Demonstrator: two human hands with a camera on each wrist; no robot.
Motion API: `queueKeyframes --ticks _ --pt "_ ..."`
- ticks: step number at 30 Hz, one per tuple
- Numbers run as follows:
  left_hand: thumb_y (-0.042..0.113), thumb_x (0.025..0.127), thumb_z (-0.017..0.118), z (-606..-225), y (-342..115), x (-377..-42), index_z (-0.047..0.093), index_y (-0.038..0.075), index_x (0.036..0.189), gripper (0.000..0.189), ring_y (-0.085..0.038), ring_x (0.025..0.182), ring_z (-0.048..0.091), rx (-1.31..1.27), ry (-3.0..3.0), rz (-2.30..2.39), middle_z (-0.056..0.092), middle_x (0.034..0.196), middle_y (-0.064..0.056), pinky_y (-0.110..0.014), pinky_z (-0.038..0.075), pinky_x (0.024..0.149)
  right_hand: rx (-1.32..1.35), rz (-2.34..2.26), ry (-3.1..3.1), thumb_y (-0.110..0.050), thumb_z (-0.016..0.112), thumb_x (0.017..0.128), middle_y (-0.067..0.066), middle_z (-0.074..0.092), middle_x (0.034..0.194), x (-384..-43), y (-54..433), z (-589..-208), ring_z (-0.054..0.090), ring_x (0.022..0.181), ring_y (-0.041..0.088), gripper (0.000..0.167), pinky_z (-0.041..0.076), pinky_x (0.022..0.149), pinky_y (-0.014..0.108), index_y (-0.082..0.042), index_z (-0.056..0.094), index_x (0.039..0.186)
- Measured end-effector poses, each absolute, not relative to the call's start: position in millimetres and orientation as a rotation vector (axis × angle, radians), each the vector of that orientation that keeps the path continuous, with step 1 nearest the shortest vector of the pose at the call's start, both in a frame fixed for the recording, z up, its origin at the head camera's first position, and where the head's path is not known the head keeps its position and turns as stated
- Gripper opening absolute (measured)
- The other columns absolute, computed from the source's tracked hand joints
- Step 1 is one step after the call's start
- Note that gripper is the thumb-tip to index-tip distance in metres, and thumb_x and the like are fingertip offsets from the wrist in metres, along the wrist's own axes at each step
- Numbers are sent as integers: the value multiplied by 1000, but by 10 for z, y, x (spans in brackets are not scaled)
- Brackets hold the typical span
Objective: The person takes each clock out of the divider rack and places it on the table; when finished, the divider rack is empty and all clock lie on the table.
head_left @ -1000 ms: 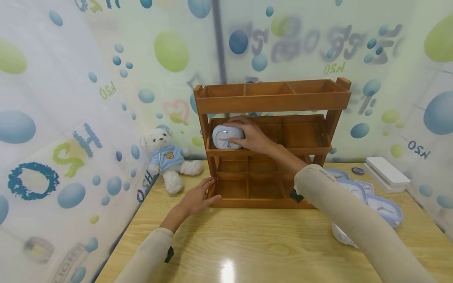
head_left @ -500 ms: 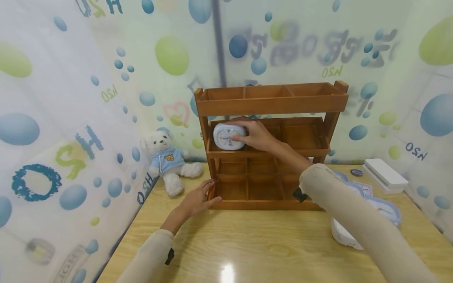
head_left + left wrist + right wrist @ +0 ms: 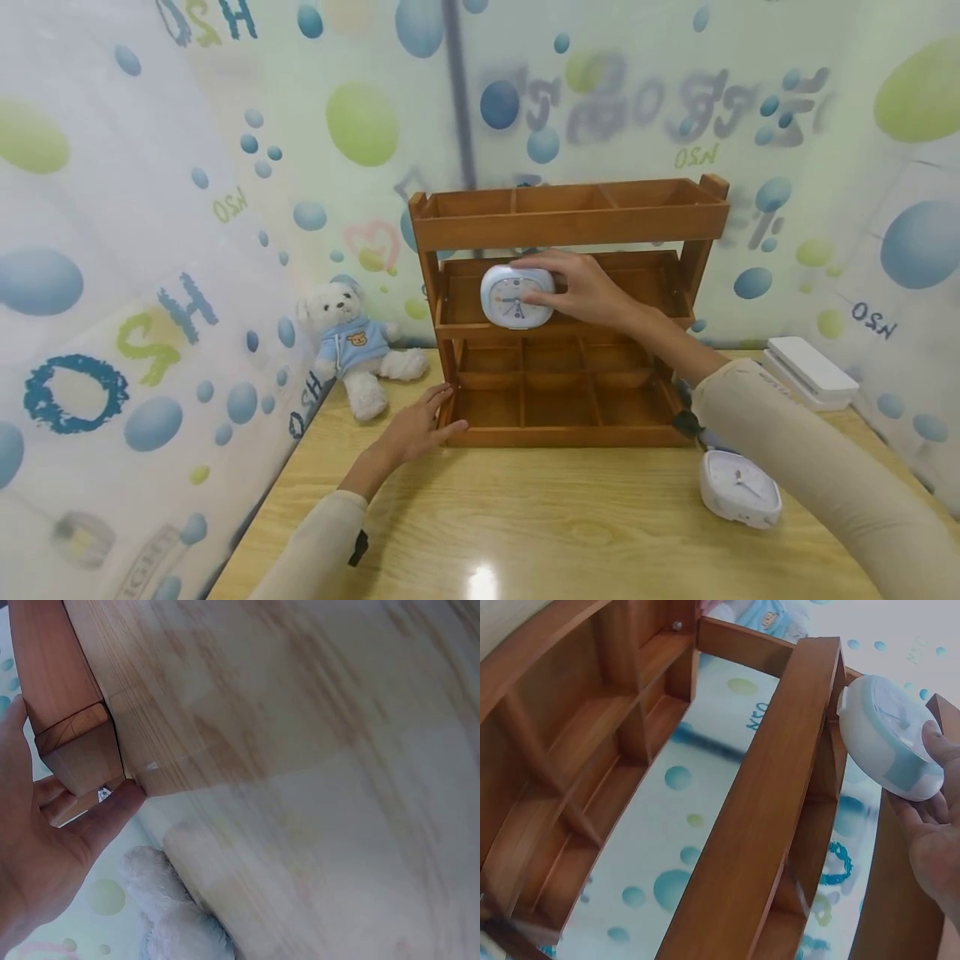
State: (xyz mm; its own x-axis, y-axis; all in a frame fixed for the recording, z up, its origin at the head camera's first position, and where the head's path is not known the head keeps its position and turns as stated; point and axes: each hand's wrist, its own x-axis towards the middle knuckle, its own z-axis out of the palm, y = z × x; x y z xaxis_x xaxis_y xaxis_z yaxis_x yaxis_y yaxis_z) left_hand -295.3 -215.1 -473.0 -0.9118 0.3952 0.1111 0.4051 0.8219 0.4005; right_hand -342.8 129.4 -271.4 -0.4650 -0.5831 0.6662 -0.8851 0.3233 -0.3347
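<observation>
My right hand (image 3: 588,287) holds a pale blue and white alarm clock (image 3: 504,297), thumb on its face and fingers over its top and back. In the head view the clock overlaps the middle tier of a brown wooden rack (image 3: 570,227). The right wrist view shows the clock (image 3: 891,739) off to one side of the rack's front board (image 3: 757,795). At the rack's lower left corner, my left hand (image 3: 408,429) grips the wood. Its thumb lies on the front and its fingers go round the side of the corner (image 3: 82,742).
A white alarm clock (image 3: 738,487) lies face up on the table (image 3: 525,525), right of the rack. Behind my right sleeve is a white box-like object (image 3: 810,371). A white teddy bear (image 3: 352,342) in a blue hoodie sits left of the rack.
My right hand has drawn the alarm clock from the left compartment of the middle tier, forward and to the right. The left hand has stayed at the rack's corner.
</observation>
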Motion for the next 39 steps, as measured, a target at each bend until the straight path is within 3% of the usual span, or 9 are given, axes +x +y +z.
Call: queueKeyframes --ticks 6,12,18,21,25,29,34,39 --pt "65 98 58 -4742 -2181 -2952 38 10 162 87 -16 89 67 -639 -2995 -668 32 168 -5 -51 51 101 1255 934 -2211 -9 84 88 12 69 132 -3258 1602 -2805 72 105 26 49 62 79 37 -7 70 135" --pt "64 99 58 -4731 -2203 -2944 38 9 162 86 -25 102 70 -632 -2991 -674 31 168 -5 -52 50 102 1191 891 -2267 -8 87 85 8 72 126 -3083 1904 -2945 72 101 22 50 62 78 36 -10 71 132" --pt "65 99 57 -4733 -2203 -2943 36 9 162 87 -25 100 70 -636 -2999 -684 30 169 -5 -53 50 101 1172 890 -2355 -7 86 86 7 74 117 -2863 2218 -3122 71 92 17 47 61 70 29 -9 71 131" --pt "66 99 56 -4740 -2197 -2952 36 9 162 87 -29 106 70 -637 -3003 -681 30 169 -5 -54 50 102 1167 911 -2419 -8 85 87 7 74 117 -2729 2374 -3223 72 92 15 46 61 70 29 -8 71 131" --pt "68 99 55 -4742 -2186 -2966 36 9 163 89 -35 117 67 -647 -3004 -674 30 169 -5 -55 48 104 1129 833 -2473 -13 86 87 0 75 112 -2573 2580 -3394 69 85 7 46 58 65 27 -12 72 130" --pt "69 99 55 -4729 -2173 -2968 35 10 163 89 -34 115 68 -655 -3012 -663 29 169 -5 -54 48 104 1099 772 -2473 -15 88 84 -7 75 108 -2451 2750 -3603 64 81 3 46 53 61 26 -16 73 128" --pt "68 99 55 -4718 -2157 -2967 35 9 163 89 -38 122 64 -660 -3018 -656 29 169 -6 -54 48 105 1111 847 -2482 -12 88 84 -7 74 109 -2338 2826 -3866 67 90 4 46 56 70 26 -14 73 128" --pt "67 99 55 -4728 -2143 -2971 35 10 163 88 -39 124 63 -660 -3021 -659 29 169 -6 -54 47 106 1124 856 -2506 -15 86 87 -3 75 117 -2220 2833 -4092 61 88 1 44 50 68 25 -13 72 128"
